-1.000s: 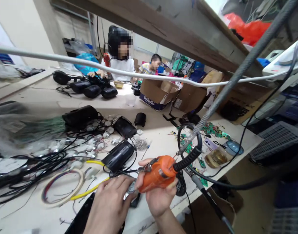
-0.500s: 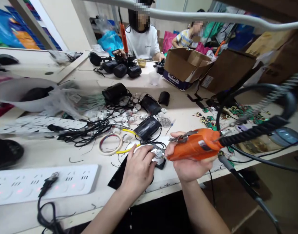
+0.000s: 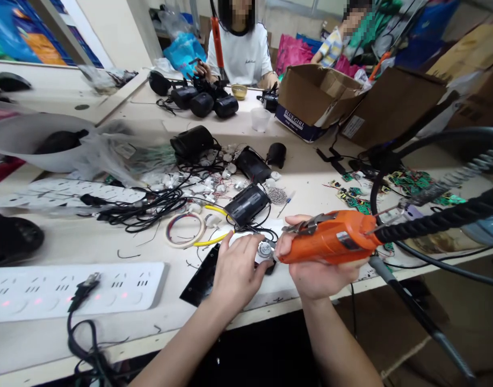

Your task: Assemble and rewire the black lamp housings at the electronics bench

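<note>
An orange electric screwdriver (image 3: 331, 236) lies in my right hand (image 3: 325, 277), its nose pointing left and its black cable running off to the right. My left hand (image 3: 238, 269) is closed around a small round white part (image 3: 265, 250), with thumb and fingers on its left side. The screwdriver's nose is close beside this part; whether its bit touches, I cannot tell. Beneath my left hand is a flat black panel (image 3: 198, 277), partly covered by the fingers.
A white power strip (image 3: 150, 295) lies at front left. Tape rolls (image 3: 185, 230), black cables (image 3: 150, 212), black housings (image 3: 248, 205) and a pile of screws (image 3: 277, 195) lie beyond my hands. Circuit boards (image 3: 353, 196) are at right. Across the table sits a person (image 3: 244, 56) near a cardboard box (image 3: 314, 102).
The camera view has shifted slightly. Both hands keep nearly the same places, with the screwdriver still beside the white part. The person opposite has moved a hand slightly.
</note>
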Motion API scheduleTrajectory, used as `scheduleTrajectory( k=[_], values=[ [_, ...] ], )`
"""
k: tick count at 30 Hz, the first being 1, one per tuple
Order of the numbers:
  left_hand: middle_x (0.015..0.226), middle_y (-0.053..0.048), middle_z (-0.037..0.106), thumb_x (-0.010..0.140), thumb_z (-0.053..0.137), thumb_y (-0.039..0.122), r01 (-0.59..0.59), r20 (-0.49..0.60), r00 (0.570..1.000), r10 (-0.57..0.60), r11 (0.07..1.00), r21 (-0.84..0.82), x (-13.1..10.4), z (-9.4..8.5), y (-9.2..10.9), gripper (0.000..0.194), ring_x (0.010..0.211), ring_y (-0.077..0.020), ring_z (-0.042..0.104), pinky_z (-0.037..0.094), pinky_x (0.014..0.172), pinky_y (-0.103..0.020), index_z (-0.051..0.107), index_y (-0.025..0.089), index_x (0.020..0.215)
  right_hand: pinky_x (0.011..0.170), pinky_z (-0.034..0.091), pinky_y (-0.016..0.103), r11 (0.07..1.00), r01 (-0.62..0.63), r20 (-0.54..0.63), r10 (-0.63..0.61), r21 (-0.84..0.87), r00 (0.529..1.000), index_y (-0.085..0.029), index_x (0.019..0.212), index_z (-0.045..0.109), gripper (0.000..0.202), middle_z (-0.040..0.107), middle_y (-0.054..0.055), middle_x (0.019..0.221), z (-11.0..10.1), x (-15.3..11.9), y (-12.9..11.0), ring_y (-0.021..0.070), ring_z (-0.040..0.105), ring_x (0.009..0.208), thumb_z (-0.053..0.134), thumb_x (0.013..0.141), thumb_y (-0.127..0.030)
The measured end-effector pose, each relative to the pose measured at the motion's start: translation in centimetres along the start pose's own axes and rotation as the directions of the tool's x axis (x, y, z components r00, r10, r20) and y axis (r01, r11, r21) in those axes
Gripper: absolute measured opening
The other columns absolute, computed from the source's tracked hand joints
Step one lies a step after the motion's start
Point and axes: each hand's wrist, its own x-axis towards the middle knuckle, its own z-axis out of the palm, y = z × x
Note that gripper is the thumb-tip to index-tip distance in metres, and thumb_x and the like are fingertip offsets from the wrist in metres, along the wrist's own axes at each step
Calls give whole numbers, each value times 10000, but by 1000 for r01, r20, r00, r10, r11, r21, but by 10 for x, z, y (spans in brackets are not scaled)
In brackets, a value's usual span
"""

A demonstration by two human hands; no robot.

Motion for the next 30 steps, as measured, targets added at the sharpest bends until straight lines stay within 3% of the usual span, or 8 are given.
scheduleTrajectory(
  k=[10, 15, 21, 30],
  values=[
    [1113, -86, 656, 895, 579, 194, -92, -88, 992, 93, 996, 13, -7, 4, 0, 196, 1090, -244, 617, 307, 1115, -476, 492, 191, 1071, 438, 436, 315, 998, -56, 22, 56, 9, 998, -156, 964, 731, 734, 646, 54, 597, -1, 1, -2, 210, 558, 490, 478, 784, -821],
    [1096, -117, 670, 897, 577, 232, -55, -95, 993, 64, 994, 90, -1, 6, 1, 410, 1013, -273, 626, 429, 952, -445, 435, 133, 1269, 480, 487, 377, 993, -113, 43, 114, -20, 993, -237, 920, 738, 579, 661, 66, 743, 6, 1, -8, 204, 544, 482, 558, 761, -763],
    [1101, -100, 678, 897, 605, 292, 22, -39, 999, -18, 995, 93, 3, 5, 3, 422, 1014, -280, 621, 419, 891, -411, 474, 152, 1274, 411, 449, 352, 992, -121, 21, 121, -19, 992, -272, 886, 732, 542, 675, 58, 790, 4, 7, -4, 200, 542, 471, 558, 751, -767],
    [1120, -86, 684, 905, 609, 326, 57, -37, 998, -54, 996, 73, -1, 3, 5, 403, 1033, -273, 626, 388, 876, -401, 480, 167, 1253, 387, 398, 324, 992, -115, 9, 116, -58, 993, -215, 873, 753, 672, 635, 54, 602, 6, 10, -3, 199, 530, 430, 485, 750, -819]
  ],
)
